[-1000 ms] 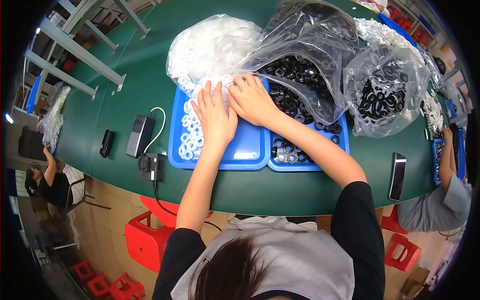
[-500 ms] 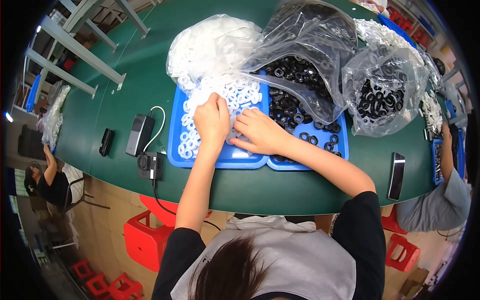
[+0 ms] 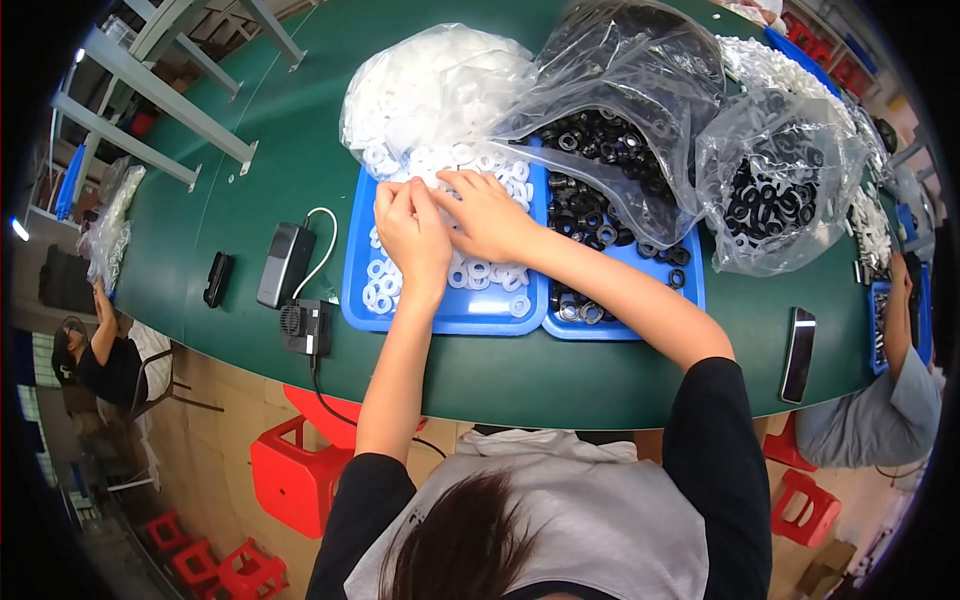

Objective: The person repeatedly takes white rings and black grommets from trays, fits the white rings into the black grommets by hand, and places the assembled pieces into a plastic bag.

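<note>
My left hand (image 3: 412, 232) and my right hand (image 3: 492, 215) meet over a blue tray of white plastic rings (image 3: 478, 272). The left one's fingertips are pinched together; whatever sits between them is hidden. Against those fingertips reach the bent fingers of my right hand, and what they grip cannot be made out. A clear bag of white rings (image 3: 425, 85) spills into the far end of this blue tray (image 3: 440, 326). Right beside it, a second blue tray (image 3: 640, 325) holds loose black rings (image 3: 590, 225), partly beneath an opened clear bag (image 3: 640, 65).
Another clear bag of black rings (image 3: 770, 200) lies at right, above a phone (image 3: 797, 355). To the left are a grey power bank (image 3: 285, 265), a small black device (image 3: 305, 325) with cables and a black case (image 3: 217, 279). Co-workers sit at both sides; red stools (image 3: 290, 475) stand below.
My right hand has moved up and left, bringing its fingers to the left hand's fingertips. The left hand has shifted slightly, and more white rings show below the right hand.
</note>
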### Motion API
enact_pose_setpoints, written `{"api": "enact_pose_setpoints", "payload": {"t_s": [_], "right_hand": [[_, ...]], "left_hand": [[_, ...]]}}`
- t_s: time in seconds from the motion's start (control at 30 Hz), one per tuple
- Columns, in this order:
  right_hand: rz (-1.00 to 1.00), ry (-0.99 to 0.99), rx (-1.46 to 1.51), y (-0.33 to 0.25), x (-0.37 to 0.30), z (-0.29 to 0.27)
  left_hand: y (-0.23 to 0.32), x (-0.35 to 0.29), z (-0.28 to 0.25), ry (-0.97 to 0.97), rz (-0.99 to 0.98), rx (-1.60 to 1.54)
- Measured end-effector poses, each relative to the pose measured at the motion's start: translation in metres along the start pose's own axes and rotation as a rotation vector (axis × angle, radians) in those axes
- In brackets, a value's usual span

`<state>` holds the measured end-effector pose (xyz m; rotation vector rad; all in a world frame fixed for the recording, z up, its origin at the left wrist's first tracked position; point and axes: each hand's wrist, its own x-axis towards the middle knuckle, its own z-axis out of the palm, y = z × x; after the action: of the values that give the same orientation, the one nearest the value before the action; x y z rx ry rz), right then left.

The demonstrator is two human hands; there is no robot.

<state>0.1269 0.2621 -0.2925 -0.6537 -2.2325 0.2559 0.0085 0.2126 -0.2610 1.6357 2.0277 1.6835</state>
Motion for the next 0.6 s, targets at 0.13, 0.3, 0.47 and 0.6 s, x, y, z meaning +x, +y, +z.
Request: {"api": "enact_pose_setpoints", "payload": {"t_s": [0.13,0.3,0.47,0.6], "right_hand": [[0.007,-0.161,0.009,-0.010,-0.016,-0.004],[0.109,-0.300,0.125,-0.038,-0.041,-0.034],[0.007,-0.386,0.014,-0.065,-0.060,-0.050],[-0.045,-0.271,-0.017,-0.068,-0.066,-0.065]], "left_hand": [[0.000,-0.002,-0.001,-0.019,-0.052,-0.058],[0.006,-0.004,-0.001,-0.097,-0.011,-0.023],[0.007,-0.007,0.002,-0.189,0.027,-0.042],[0.017,-0.011,0.003,-0.358,0.046,-0.081]]}}
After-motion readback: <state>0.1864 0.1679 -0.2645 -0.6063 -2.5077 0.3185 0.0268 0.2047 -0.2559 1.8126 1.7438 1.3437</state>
